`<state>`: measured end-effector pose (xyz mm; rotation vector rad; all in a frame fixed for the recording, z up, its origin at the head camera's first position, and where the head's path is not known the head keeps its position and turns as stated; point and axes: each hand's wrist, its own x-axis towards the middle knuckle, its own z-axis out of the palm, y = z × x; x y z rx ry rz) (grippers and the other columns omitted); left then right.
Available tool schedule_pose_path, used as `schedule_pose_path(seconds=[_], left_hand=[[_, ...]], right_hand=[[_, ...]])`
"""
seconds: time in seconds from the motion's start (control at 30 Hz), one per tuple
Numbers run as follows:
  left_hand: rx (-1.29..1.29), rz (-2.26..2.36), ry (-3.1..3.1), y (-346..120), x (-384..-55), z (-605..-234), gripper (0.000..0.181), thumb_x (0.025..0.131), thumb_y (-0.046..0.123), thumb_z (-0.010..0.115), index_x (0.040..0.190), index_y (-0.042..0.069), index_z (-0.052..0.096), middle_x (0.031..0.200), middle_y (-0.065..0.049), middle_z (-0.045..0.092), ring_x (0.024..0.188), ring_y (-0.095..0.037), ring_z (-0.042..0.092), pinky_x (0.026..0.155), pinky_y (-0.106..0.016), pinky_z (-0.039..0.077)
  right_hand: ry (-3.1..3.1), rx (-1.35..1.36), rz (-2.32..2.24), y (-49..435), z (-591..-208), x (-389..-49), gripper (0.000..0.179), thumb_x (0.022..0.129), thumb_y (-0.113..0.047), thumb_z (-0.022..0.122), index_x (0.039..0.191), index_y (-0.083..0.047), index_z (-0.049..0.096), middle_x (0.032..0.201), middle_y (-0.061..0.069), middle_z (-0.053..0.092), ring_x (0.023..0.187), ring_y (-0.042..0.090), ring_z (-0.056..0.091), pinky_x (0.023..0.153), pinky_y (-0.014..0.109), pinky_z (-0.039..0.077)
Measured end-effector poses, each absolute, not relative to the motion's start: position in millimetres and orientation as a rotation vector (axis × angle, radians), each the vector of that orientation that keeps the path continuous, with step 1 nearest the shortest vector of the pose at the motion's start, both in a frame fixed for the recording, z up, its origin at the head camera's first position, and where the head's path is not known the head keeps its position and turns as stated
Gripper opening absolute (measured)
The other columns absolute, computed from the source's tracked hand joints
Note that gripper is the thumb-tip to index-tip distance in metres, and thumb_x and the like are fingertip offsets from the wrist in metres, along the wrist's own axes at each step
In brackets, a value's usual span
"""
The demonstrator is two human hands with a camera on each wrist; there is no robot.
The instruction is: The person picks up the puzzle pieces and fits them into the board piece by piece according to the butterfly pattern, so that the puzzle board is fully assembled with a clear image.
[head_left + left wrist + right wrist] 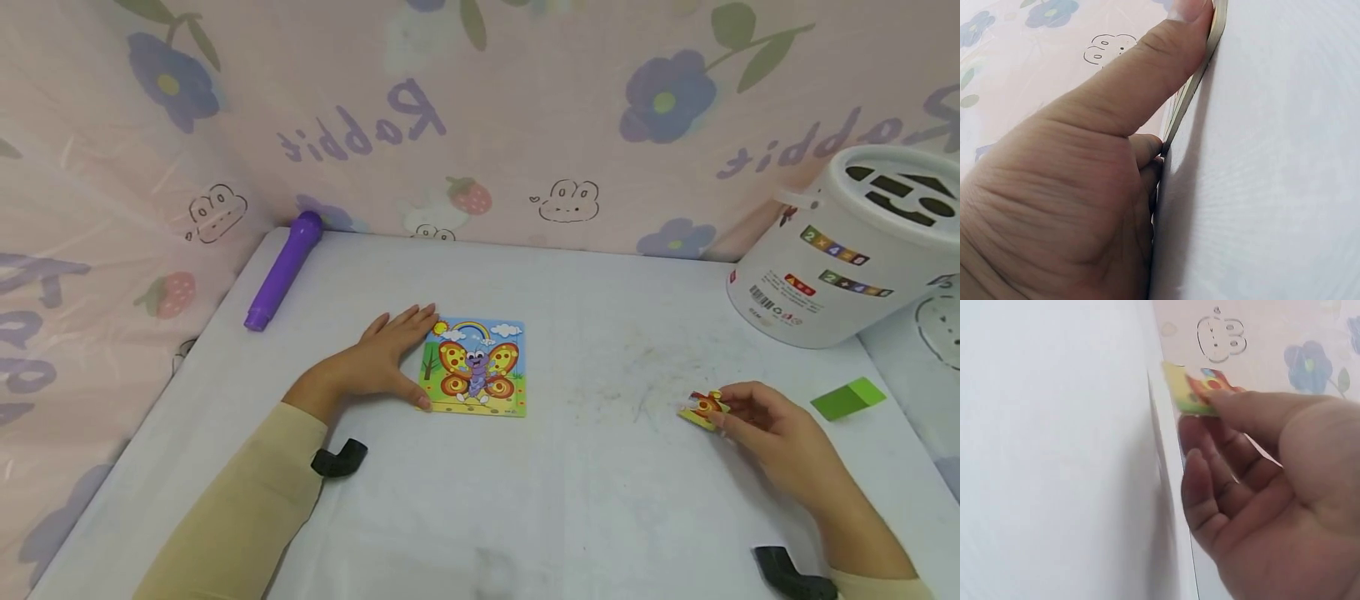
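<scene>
A square butterfly puzzle point(476, 367) lies flat on the white table point(600, 500), a little left of centre. My left hand point(401, 354) rests flat against its left edge with straight fingers, the thumb at the lower left corner. In the left wrist view the thumb of the left hand point(1116, 125) presses along the puzzle's thin edge point(1194, 87). My right hand point(731, 412) is far to the right and pinches a small yellow and red puzzle piece point(702, 408) just above the table. The right wrist view shows that piece point(1188, 394) held at the fingertips of the right hand point(1254, 462).
A purple marker point(283, 271) lies at the back left. A white shape-sorter bucket point(847, 250) leans at the back right, with a green block point(847, 398) in front of it. Pink patterned sheeting walls in the table on the back and left sides.
</scene>
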<state>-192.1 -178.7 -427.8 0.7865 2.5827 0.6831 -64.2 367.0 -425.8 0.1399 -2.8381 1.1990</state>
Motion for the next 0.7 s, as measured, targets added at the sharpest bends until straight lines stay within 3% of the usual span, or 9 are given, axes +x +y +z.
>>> schedule_pose_path(seconds=[0.13, 0.3, 0.5, 0.7], left_hand=[[0.780, 0.681, 2.589, -179.2, -192.0, -427.2, 0.141, 0.073, 0.063, 0.096, 0.176, 0.011, 0.015, 0.182, 0.000, 0.003, 0.166, -0.023, -0.006, 0.129, -0.052, -0.012], [0.779, 0.684, 2.588, -179.0, -192.4, -427.7, 0.141, 0.073, 0.063, 0.096, 0.176, 0.011, 0.015, 0.182, 0.001, 0.003, 0.166, -0.022, -0.006, 0.129, -0.052, -0.012], [0.781, 0.694, 2.581, -178.6, -193.0, -429.9, 0.141, 0.073, 0.064, 0.095, 0.176, 0.011, 0.015, 0.182, 0.001, 0.002, 0.166, -0.022, -0.006, 0.129, -0.051, -0.013], [0.789, 0.697, 2.583, -177.8, -193.4, -430.2, 0.141, 0.073, 0.064, 0.095, 0.176, 0.011, 0.015, 0.182, 0.002, 0.002, 0.166, -0.021, -0.006, 0.129, -0.051, -0.012]], right_hand=[[-2.713, 0.193, 1.401, 356.1, -423.4, -68.9, 0.029, 0.102, 0.006, 0.072, 0.131, 0.005, 0.065, 0.105, 0.001, 0.069, 0.083, 0.010, 0.072, 0.070, 0.021, 0.061], [-2.586, 0.281, 1.643, 334.0, -418.9, -76.2, 0.031, 0.104, 0.009, 0.066, 0.135, 0.008, 0.063, 0.115, 0.004, 0.064, 0.088, 0.012, 0.074, 0.075, 0.025, 0.063], [-2.615, 0.303, 1.641, 295.1, -410.3, -89.3, 0.032, 0.105, 0.003, 0.069, 0.137, 0.006, 0.063, 0.113, 0.013, 0.065, 0.088, 0.018, 0.072, 0.075, 0.026, 0.063], [-2.586, 0.428, 1.755, 253.8, -409.4, -107.4, 0.025, 0.104, 0.002, 0.072, 0.128, 0.004, 0.067, 0.105, 0.019, 0.069, 0.084, 0.021, 0.071, 0.070, 0.028, 0.061]])
